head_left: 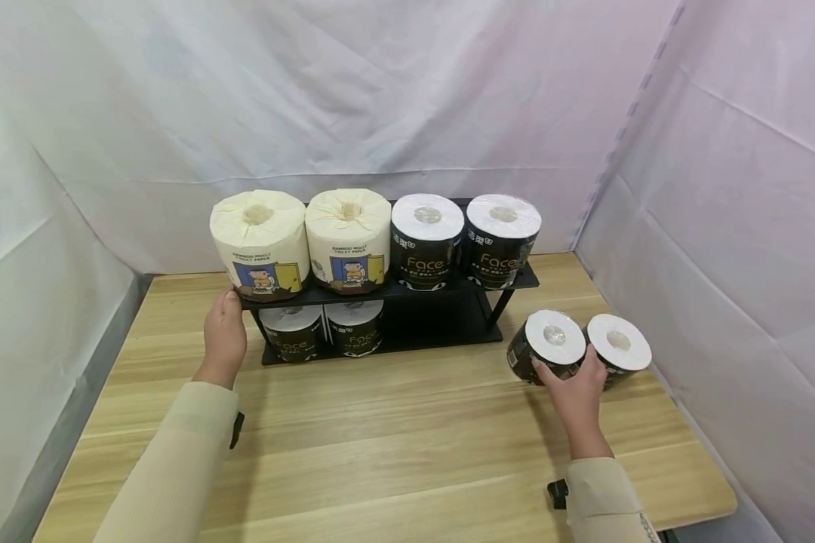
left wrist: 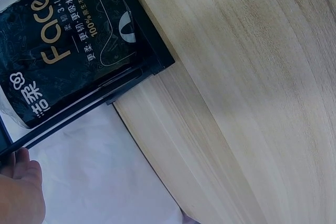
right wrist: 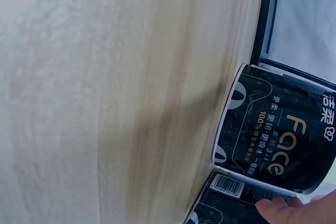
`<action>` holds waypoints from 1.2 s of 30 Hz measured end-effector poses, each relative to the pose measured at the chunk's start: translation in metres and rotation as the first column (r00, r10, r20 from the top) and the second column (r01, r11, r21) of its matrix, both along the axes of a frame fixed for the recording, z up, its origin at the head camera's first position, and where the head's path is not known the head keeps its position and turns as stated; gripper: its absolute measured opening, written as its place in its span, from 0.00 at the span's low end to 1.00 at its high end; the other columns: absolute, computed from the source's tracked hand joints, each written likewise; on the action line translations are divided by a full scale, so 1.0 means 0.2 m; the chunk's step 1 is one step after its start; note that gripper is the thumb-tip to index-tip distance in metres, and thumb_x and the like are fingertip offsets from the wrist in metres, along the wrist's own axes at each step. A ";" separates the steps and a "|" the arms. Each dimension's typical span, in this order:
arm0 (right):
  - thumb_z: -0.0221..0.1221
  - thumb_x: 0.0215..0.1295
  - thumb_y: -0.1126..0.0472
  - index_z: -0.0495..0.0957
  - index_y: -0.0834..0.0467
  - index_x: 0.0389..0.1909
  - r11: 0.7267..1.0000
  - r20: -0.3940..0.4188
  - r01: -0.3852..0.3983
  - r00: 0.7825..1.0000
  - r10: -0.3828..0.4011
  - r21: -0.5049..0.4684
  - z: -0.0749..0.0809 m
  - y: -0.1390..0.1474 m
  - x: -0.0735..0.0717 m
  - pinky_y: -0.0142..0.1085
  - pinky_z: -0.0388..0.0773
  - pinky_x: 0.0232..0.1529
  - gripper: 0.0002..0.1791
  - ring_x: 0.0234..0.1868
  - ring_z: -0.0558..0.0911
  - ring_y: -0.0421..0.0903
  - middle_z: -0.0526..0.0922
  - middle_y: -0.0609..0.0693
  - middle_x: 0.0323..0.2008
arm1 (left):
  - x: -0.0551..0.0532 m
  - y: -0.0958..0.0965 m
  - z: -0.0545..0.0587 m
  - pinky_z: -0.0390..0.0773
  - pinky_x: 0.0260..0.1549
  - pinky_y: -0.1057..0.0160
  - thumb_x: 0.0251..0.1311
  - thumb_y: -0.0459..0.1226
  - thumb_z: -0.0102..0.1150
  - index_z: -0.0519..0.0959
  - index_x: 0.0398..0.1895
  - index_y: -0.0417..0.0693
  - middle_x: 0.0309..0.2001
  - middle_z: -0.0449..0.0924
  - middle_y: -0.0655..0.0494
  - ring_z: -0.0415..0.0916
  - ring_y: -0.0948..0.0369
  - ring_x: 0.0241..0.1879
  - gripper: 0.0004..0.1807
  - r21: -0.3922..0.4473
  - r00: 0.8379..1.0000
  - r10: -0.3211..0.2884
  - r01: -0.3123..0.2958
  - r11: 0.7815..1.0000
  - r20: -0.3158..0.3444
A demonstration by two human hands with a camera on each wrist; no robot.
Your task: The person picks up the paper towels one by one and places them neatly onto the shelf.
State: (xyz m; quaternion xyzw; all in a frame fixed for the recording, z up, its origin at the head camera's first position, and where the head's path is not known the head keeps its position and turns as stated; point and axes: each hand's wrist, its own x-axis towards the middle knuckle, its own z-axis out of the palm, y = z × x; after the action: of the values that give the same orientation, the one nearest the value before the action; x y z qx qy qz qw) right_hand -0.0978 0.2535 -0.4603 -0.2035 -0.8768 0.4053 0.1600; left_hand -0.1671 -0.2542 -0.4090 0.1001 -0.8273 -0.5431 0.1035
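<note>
My left hand (head_left: 226, 332) grips the left end of a black two-tier shelf (head_left: 441, 339) below a cream toilet roll (head_left: 261, 245). In the left wrist view its curled fingers (left wrist: 23, 169) lie at a black bar, with a "Face" roll (left wrist: 58, 40) on the tier alongside. My right hand (head_left: 580, 396) holds a black-wrapped toilet roll (head_left: 546, 343) on the table, thumb in front and fingers toward another black roll (head_left: 618, 347). The right wrist view has the thumb (right wrist: 273, 211) beside the barcode roll (right wrist: 228, 186); a "Face" roll (right wrist: 278, 135) stands next to it.
On the upper tier stand a second cream roll (head_left: 349, 241) and two black rolls (head_left: 426, 253), (head_left: 501, 253). Two more black rolls (head_left: 292, 339), (head_left: 355, 332) sit at the lower tier's left. White cloth (head_left: 353, 90) surrounds the wooden table (head_left: 380, 452).
</note>
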 end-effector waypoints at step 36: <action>0.71 0.52 0.58 0.42 0.58 0.76 0.973 0.013 -0.035 0.999 0.039 -0.227 -0.08 0.08 -0.07 0.54 0.47 0.73 0.58 0.73 0.51 0.60 0.52 0.63 0.73 | 0.00 -0.01 0.00 0.48 0.72 0.44 0.74 0.51 0.17 0.48 0.76 0.41 0.74 0.50 0.40 0.45 0.45 0.74 0.35 -0.002 0.999 -0.015 0.015 1.000 0.037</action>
State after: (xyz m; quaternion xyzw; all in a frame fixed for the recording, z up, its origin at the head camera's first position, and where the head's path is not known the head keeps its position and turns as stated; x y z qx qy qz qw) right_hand -0.1118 0.2688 -0.4772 -0.2076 -0.8296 0.5041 0.1207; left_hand -0.1666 -0.2556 -0.4085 0.1039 -0.8303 -0.5411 0.0843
